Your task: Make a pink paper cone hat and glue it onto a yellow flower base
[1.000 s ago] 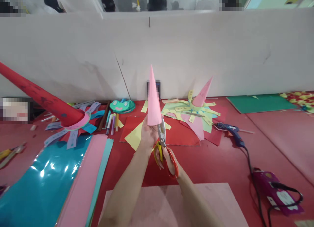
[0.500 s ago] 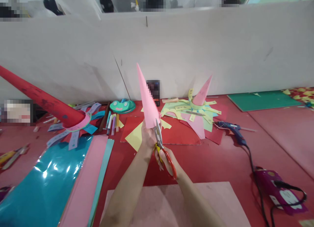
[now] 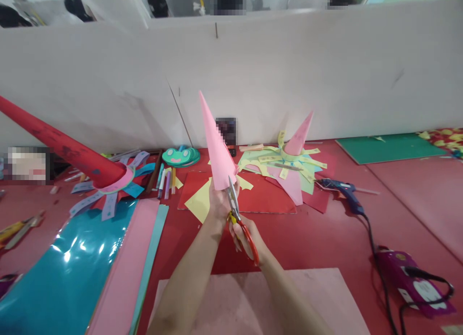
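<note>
A pink paper cone (image 3: 218,154) points upward in the middle of the view, tilted slightly left. My left hand (image 3: 219,202) is closed around its lower end. Scissors (image 3: 234,204) with one red and one yellow handle are in my right hand (image 3: 246,233), whose fingers are wrapped round the handles. The blades point up and touch or overlap the cone's bottom edge; whether paper lies between them is hard to tell.
Behind are a small pink cone (image 3: 299,134) with yellow strips and green frog faces (image 3: 181,155). A glue gun (image 3: 342,192) with a cord lies right. A large red cone (image 3: 72,151) and blue sheets (image 3: 72,262) are left. Pink paper (image 3: 282,301) lies in front.
The scissor handles have come closer together, and the blades have narrowed. The cone's tip has shifted slightly left.
</note>
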{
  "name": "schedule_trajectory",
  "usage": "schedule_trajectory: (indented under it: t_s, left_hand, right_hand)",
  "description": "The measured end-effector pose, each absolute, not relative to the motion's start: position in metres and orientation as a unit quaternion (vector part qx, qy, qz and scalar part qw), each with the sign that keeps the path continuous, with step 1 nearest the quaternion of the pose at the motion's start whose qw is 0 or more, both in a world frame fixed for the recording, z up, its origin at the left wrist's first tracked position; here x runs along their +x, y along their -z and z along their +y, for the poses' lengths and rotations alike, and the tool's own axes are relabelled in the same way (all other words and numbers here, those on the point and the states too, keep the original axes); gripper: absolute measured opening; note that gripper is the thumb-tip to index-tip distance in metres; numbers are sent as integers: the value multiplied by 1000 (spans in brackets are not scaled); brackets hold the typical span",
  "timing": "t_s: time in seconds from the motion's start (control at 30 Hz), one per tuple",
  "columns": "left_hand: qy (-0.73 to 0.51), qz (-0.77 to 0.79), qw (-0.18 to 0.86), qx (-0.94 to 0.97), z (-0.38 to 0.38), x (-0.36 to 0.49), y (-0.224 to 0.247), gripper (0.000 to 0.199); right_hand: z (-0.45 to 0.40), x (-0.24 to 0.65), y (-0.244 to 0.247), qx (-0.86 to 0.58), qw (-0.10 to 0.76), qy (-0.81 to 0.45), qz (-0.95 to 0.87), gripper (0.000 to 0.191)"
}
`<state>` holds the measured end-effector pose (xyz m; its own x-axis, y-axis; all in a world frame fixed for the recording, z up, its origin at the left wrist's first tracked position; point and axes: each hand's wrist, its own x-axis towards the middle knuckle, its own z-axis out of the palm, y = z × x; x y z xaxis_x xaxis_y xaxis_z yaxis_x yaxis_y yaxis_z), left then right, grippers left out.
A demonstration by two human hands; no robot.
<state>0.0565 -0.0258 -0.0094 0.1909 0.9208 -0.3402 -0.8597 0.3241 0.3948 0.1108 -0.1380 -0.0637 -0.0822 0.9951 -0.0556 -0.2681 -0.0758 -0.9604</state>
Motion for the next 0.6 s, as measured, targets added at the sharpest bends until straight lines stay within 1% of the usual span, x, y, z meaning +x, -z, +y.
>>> schedule_trajectory:
  t_s: [0.17, 0.37, 0.6]
  left_hand:
    - [-573, 239, 784, 14, -25, 56, 12, 20]
    - [-560, 218, 799, -25, -26, 55, 10, 27]
    - [-562, 208, 799, -53, -26, 56, 6, 30]
  right_hand:
    - [-138, 112, 60, -422, 528, -603, -423, 50]
    - [-138, 112, 61, -437, 526, -601, -414, 53]
    - [-138, 111, 63, -449, 528, -585, -421, 54]
